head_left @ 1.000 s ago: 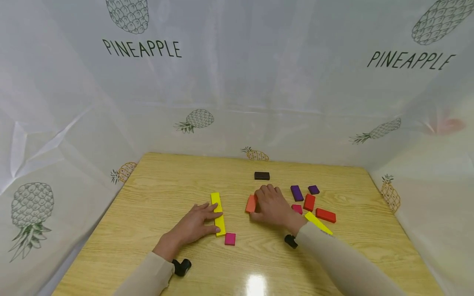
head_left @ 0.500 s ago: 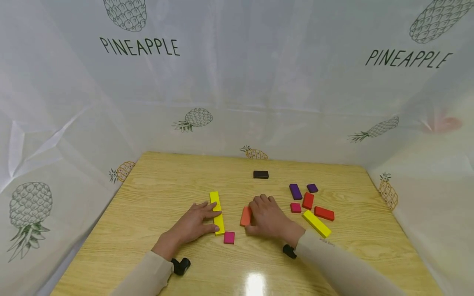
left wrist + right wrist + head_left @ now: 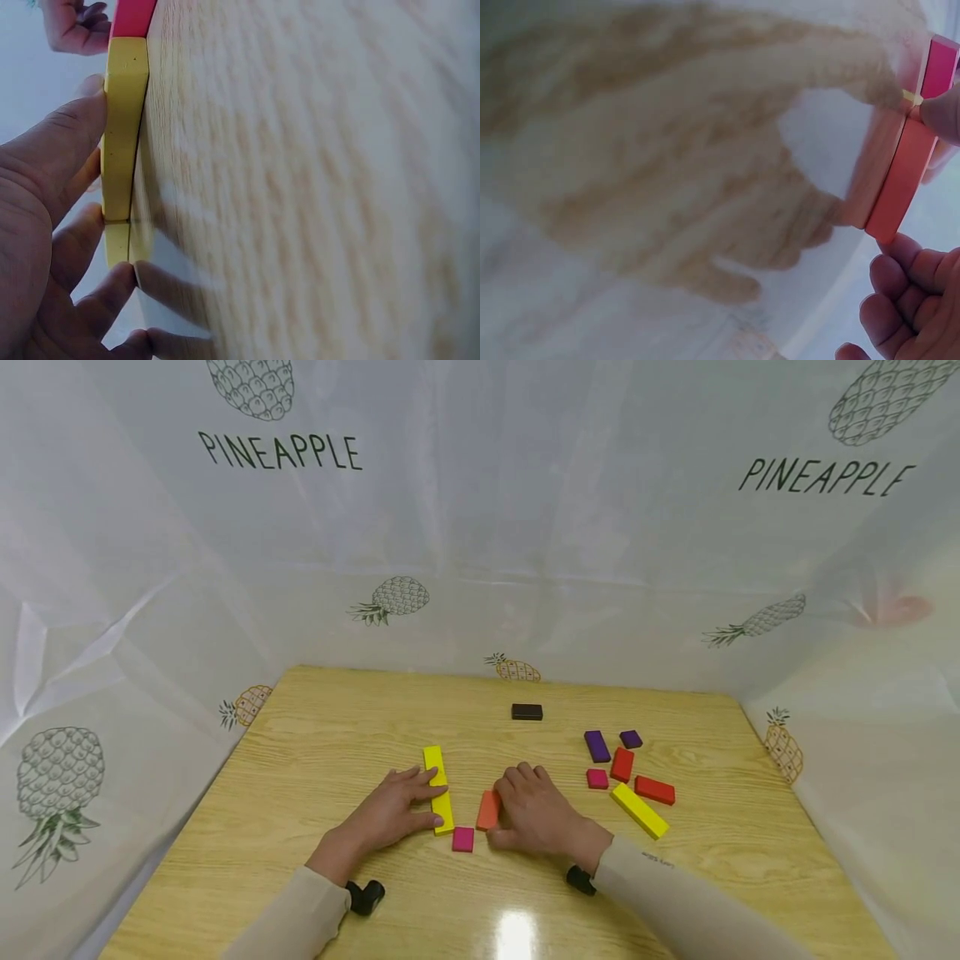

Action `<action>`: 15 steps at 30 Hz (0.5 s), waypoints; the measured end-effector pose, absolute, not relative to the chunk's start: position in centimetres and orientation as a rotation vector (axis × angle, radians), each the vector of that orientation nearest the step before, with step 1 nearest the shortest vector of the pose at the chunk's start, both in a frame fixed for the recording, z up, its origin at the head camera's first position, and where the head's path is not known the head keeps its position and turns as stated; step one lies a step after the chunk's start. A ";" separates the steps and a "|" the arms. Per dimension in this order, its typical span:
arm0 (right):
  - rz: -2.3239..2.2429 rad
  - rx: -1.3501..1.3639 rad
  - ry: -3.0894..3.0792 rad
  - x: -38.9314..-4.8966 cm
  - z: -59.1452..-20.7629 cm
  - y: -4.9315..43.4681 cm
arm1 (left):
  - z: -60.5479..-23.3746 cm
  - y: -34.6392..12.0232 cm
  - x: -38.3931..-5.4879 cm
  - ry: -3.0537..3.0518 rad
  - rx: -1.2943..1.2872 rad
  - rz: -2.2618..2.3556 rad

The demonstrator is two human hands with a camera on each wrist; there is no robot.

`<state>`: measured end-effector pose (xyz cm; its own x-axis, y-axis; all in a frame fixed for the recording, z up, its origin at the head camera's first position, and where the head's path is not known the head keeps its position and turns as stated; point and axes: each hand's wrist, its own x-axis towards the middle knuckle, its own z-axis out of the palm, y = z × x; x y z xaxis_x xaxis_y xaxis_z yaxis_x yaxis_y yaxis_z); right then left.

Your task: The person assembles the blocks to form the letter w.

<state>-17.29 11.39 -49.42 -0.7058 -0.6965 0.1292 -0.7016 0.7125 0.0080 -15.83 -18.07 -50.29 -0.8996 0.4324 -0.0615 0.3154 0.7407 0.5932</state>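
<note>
My left hand lies over two yellow blocks set end to end in a line, thumb and spread fingertips touching them. In the left wrist view a seam shows between the long yellow block and the one beyond. A square pink block sits at the line's near right end. My right hand pinches an orange block between thumb and fingers, to the right of the yellow line. The right wrist view shows the thumb at one end of the orange block and fingertips at the other.
Loose blocks lie on the right of the wooden table: a yellow block, two red blocks, a pink block and two purple blocks. A black block is at the back. A pineapple-print curtain surrounds the table.
My right hand has brought the orange block nearer and leftward, close to the square pink block. The left hand has stayed on the yellow blocks.
</note>
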 end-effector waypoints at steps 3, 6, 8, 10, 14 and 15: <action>0.055 1.143 -2.778 -17.2 -49.4 11.3 | -50.2 -18.1 -15.8 2.745 0.587 0.888; 0.044 1.140 -2.780 -17.1 -49.4 11.3 | -50.2 -18.0 -15.8 2.743 0.581 0.893; 0.044 1.141 -2.779 -17.0 -49.4 11.3 | -50.1 -18.0 -15.7 2.741 0.578 0.894; 0.041 1.143 -2.775 -16.9 -49.3 11.2 | -50.1 -17.9 -15.7 2.740 0.576 0.895; 0.031 1.149 -2.759 -16.9 -49.2 11.1 | -50.0 -18.0 -15.6 2.740 0.580 0.901; 0.024 1.149 -2.756 -16.8 -49.2 11.1 | -50.0 -18.0 -15.6 2.741 0.583 0.903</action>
<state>-16.85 11.12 -49.21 -0.6935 -0.7049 0.1491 -0.7074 0.7054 0.0448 -15.60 -17.98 -49.97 -0.9029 0.4253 -0.0624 0.3048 0.7359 0.6046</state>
